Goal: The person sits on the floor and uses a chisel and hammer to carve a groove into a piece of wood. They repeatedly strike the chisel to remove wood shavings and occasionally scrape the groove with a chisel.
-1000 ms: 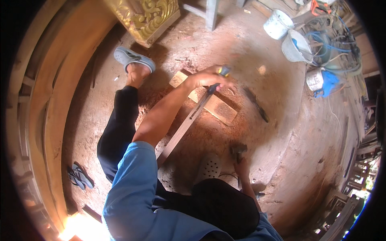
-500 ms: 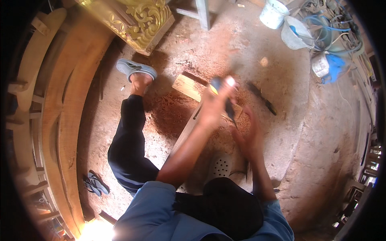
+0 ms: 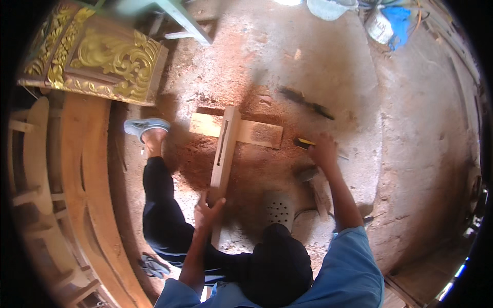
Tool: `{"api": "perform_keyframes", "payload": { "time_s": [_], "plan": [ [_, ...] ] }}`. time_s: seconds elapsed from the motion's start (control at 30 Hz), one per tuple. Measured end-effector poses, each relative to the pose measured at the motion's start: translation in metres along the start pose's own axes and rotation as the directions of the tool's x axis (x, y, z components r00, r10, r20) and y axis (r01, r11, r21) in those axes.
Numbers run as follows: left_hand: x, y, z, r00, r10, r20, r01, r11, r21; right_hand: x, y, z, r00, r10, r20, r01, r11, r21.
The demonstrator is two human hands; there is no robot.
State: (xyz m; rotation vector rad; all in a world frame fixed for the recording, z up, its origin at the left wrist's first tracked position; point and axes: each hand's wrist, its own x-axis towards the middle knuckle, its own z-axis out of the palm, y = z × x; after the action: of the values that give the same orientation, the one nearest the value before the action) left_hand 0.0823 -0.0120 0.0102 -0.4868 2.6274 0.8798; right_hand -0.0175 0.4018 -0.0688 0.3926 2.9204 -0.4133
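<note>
My left hand [image 3: 208,210] grips a pale wooden beam [image 3: 221,174] near its lower end. The beam has a long narrow slot in its top and lies crosswise over a short board [image 3: 262,134] among wood shavings on the floor. To the right of the beam, my right hand [image 3: 322,150] is closed on a chisel [image 3: 303,143] with a yellow and black handle, held roughly horizontal. A dark hammer head [image 3: 308,173] shows below that hand. A long dark tool [image 3: 308,102], blurred, lies on the floor beyond the board.
A gilded carved wooden piece [image 3: 110,64] stands at upper left, beside a pale stand [image 3: 187,25]. Long planks [image 3: 84,179] line the left side, near sandals [image 3: 154,265]. Buckets [image 3: 380,26] and hoses sit at top right. My clog-shod feet [image 3: 144,127] flank the work.
My left hand has drawn back from the chisel to the beam's lower end. My right hand has left the hammer, risen, and taken the chisel. The beam stands more upright in the picture.
</note>
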Motion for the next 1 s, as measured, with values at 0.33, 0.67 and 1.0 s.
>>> {"api": "perform_keyframes", "payload": {
  "time_s": [0.33, 0.67, 1.0],
  "plan": [
    [-0.010, -0.006, 0.022, 0.995, 0.050, -0.083, -0.046, 0.998, 0.051, 0.098, 0.025, 0.017, 0.962, 0.145, -0.232, -0.112, 0.982, 0.149],
    [0.013, 0.026, 0.049, 0.994, 0.023, -0.103, -0.011, 0.993, 0.114, 0.093, 0.026, 0.032, 0.943, 0.127, -0.306, -0.083, 0.985, 0.153],
    [-0.004, 0.022, 0.032, 0.998, -0.033, -0.060, 0.045, 0.973, 0.225, 0.064, 0.036, -0.029, 0.982, 0.185, -0.039, -0.171, 0.957, 0.234]
  ]
}}
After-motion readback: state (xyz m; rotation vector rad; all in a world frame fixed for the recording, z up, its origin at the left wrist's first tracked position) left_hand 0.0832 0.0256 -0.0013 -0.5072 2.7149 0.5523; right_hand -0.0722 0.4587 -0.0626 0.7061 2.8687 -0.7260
